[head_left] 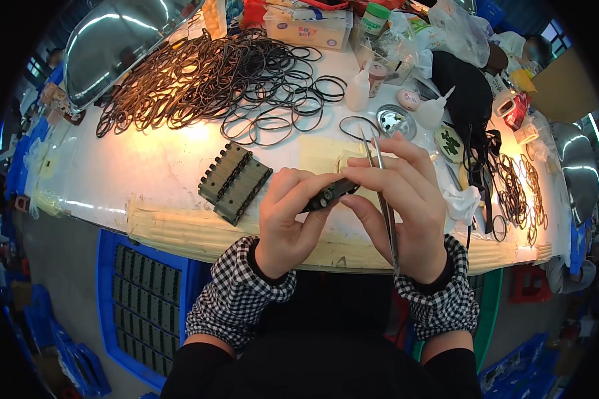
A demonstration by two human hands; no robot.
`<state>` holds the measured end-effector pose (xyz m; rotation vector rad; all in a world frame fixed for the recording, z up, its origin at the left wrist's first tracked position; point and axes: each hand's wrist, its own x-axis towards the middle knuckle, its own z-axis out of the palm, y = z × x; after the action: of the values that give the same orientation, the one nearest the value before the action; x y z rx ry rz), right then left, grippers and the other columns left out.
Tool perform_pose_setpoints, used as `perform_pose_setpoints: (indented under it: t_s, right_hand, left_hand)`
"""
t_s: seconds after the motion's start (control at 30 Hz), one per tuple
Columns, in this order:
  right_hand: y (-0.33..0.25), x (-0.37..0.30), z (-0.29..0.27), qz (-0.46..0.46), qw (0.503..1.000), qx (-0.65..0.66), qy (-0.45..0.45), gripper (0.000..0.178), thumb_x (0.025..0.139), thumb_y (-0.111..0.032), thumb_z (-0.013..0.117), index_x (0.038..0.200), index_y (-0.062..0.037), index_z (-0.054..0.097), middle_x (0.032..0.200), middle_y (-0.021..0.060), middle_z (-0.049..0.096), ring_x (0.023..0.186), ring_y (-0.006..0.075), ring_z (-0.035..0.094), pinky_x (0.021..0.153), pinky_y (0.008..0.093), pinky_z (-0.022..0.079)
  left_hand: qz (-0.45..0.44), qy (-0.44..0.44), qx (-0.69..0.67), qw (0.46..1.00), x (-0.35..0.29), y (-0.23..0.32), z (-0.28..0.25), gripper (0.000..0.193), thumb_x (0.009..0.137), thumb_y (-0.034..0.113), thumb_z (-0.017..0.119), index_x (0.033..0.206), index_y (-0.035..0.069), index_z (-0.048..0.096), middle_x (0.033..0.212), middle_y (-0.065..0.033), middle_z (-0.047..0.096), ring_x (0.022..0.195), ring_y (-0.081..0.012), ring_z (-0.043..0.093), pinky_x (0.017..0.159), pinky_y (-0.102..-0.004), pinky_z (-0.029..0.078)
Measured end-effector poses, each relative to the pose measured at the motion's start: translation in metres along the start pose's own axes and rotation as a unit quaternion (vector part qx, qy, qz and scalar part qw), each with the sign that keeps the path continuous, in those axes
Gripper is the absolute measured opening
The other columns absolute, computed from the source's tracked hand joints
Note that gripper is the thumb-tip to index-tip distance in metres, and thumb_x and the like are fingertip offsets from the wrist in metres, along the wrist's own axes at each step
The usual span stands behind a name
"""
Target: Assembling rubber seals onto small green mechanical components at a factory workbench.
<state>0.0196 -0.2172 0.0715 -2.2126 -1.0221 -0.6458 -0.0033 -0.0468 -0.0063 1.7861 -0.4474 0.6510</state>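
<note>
Between the fingertips of both hands is a small dark part (333,193) with a round feature at its near end. My left hand (287,223) closes on it from the left, thumb and index finger pinching it. My right hand (412,216) touches its right end with fingertips, while also holding metal tweezers (390,233) against the palm. The tweezers' tips point away from me, near a loose black rubber ring (346,121). Left of my hands, a block of similar dark olive parts (233,181) lies in rows on the table.
A large heap of black rubber rings (193,80) covers the back left, beneath a shiny lamp shade (116,43). A round dish (396,122), squeeze bottles (357,92) and a black bag (460,83) stand right. A blue crate (105,292) of dark parts sits below the table's left side.
</note>
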Motion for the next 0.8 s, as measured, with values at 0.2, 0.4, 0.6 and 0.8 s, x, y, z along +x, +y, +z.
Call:
perform_pose_setpoints:
  t_s: [0.2, 0.4, 0.6, 0.8]
  right_hand:
    - [0.006, 0.0, 0.002, 0.024, 0.999, 0.044, -0.021, 0.027, 0.072, -0.006, 0.077, 0.097, -0.0074, 0.068, 0.091, 0.0067, 0.067, 0.1, 0.0317, 0.058, 0.095, 0.0441, 0.045]
    - [0.007, 0.001, -0.002, 0.044, 0.996, 0.053, -0.061, 0.024, 0.073, -0.005, 0.077, 0.095, -0.0064, 0.067, 0.094, 0.0069, 0.069, 0.103, 0.0302, 0.058, 0.097, 0.0433, 0.044]
    - [0.009, -0.003, -0.007, 0.057, 0.994, 0.047, -0.086, 0.024, 0.074, -0.004, 0.076, 0.097, -0.0063, 0.067, 0.099, 0.0079, 0.07, 0.105, 0.0283, 0.059, 0.096, 0.0406, 0.044]
    - [0.009, -0.003, -0.023, 0.1, 0.988, 0.109, 0.043, 0.017, 0.081, -0.004, 0.071, 0.097, -0.0018, 0.065, 0.089, 0.0093, 0.064, 0.086, 0.0239, 0.06, 0.078, 0.0325, 0.046]
  left_hand:
    - [0.024, -0.011, 0.042, 0.999, -0.001, -0.004, 0.001, 0.041, 0.071, -0.004, 0.067, 0.111, 0.006, 0.067, 0.084, -0.0049, 0.059, 0.075, -0.0224, 0.051, 0.069, -0.0331, 0.038]
    - [0.069, -0.026, 0.082, 0.994, 0.001, -0.006, -0.001, 0.046, 0.069, -0.005, 0.066, 0.113, 0.006, 0.066, 0.082, -0.006, 0.057, 0.074, -0.0247, 0.051, 0.066, -0.0347, 0.041]
    - [0.062, -0.056, 0.08, 0.993, 0.003, 0.0, -0.002, 0.043, 0.071, -0.005, 0.067, 0.113, 0.004, 0.065, 0.082, -0.0085, 0.056, 0.073, -0.0245, 0.052, 0.065, -0.0343, 0.044]
    - [-0.274, -0.029, -0.475, 0.836, 0.001, 0.019, -0.007, 0.031, 0.096, 0.006, 0.056, 0.126, 0.001, 0.052, 0.111, -0.0085, 0.063, 0.101, -0.0167, 0.061, 0.087, -0.0303, 0.051]
